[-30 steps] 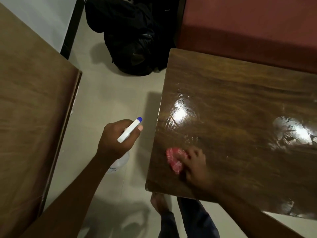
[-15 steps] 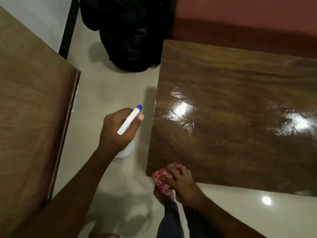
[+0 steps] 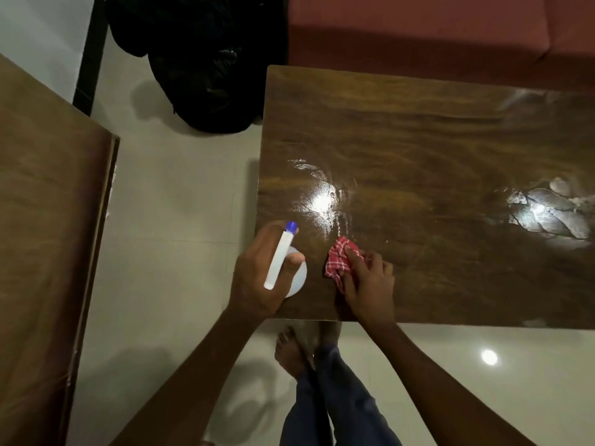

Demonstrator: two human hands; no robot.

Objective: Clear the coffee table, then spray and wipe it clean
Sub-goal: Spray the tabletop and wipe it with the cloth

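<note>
The coffee table (image 3: pixel 418 149) fills the right side of the view. A red sofa (image 3: pixel 418 27) is behind it, and a black bag (image 3: pixel 206 75) lies on the floor (image 3: pixel 177 204) by its far left corner. The top is hard, smooth and shiny. It looks wet, so I think a cloth will slide on it easily. The cloth (image 3: pixel 338 260) is small, red-checked and soft. It looks light and bunches up, so it is best pressed down under the fingers. The right hand (image 3: pixel 370 291) does that near the front left corner, with bent fingers holding the cloth. The left hand (image 3: pixel 257 278) is wrapped round the spray bottle (image 3: pixel 280 255), just beside the cloth, with the blue tip (image 3: pixel 291 226) pointing away.
</note>
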